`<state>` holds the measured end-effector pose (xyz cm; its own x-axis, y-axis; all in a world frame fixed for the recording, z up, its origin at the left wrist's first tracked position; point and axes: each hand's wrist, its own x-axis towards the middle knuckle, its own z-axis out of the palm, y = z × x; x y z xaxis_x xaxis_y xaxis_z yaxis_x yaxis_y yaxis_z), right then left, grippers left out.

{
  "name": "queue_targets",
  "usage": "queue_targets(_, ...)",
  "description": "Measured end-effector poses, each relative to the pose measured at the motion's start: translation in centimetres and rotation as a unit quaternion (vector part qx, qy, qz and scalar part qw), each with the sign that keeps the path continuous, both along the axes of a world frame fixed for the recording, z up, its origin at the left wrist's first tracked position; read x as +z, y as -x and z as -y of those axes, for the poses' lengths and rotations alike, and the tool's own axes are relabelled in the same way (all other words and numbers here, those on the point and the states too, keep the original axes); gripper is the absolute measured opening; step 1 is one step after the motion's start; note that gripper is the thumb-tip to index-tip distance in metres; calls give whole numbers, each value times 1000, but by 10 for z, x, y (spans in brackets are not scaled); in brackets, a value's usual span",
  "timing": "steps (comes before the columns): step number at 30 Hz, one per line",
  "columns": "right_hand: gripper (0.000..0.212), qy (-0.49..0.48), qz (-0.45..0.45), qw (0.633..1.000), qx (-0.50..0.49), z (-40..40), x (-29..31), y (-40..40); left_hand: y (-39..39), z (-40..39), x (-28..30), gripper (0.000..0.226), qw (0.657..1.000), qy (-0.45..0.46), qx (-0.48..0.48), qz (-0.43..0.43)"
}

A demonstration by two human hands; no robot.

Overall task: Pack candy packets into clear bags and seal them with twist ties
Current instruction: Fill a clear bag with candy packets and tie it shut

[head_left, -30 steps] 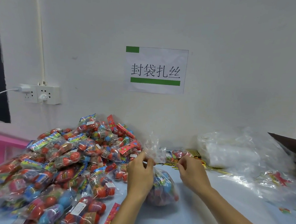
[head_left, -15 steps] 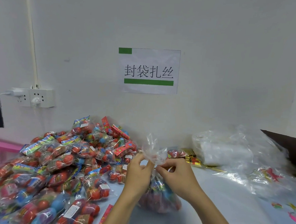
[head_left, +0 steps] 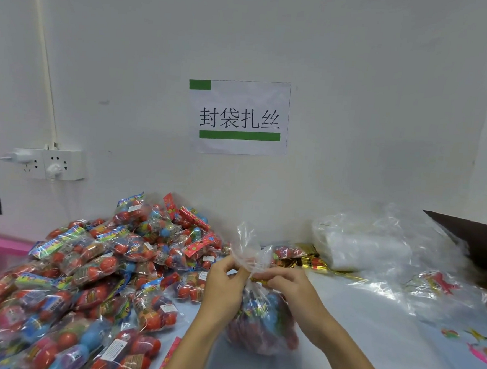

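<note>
At lower centre, the left hand [head_left: 224, 281] pinches the gathered neck of a candy-filled clear plastic bag [head_left: 261, 321]; the right hand [head_left: 290, 285] pinches a gold twist tie [head_left: 258, 280] there. Sealing looks underway; a heap of loose colourful candy packets [head_left: 86, 274] remains at left.

Setting: small packing workstation, workshop-type rather than domestic. Evidence: printed paper sign [head_left: 237, 117] with Chinese characters and green bars taped to a bare white wall [head_left: 359, 77], marking the station. Table [head_left: 371, 323] under a pale printed cover carries a large heap of candy packets [head_left: 86, 274] at left, a stack of clear bags [head_left: 370, 248] at right, and a bundle of gold twist ties [head_left: 309, 261] between. Wall socket [head_left: 50, 163] with surface-run conduit at left.
</note>
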<state>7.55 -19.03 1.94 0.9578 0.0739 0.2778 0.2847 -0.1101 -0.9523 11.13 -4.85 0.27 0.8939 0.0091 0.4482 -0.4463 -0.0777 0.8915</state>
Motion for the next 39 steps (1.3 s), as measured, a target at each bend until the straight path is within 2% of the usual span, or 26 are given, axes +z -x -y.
queue_targets(4, 36, -41, -61, 997, 2, 3, -3, -3, 1, 0, 0, 22, 1000, -2, 17, 4)
queue_targets(8, 38, -45, -75, 996, 17, 6, -2, -2, 3, 1, 1, 22, 1000, 9, -3, -8)
queue_targets(14, 14, -13, -27, 1000, 1, 9, -2, -1, 10, 4, 6, 15, 999, 6, -24, -23)
queue_targets(18, 7, -1, -19, 1000, -4, 10, 0, 2, 16, 7, 10, 16, 999, 13, -41, -23)
queue_targets(26, 12, -2, -12, 1000, 2, 8, 2, 7, 15, 9, 13, 11, 993, 48, -67, -84)
queue_targets(30, 10, -2, 3, 1000, 7, 8, 3, 9, 18, 9, 15, 17, 987, 70, -96, -107)
queue_targets(33, 11, 25, 12, 1000, -5, 7, 2, 9, 19, 9, 17, 22, 988, 55, -95, -109)
queue_targets(39, 18, 81, 23, 996, -2, 7, 2, 9, 22, 10, 18, 13, 985, 42, -116, -116)
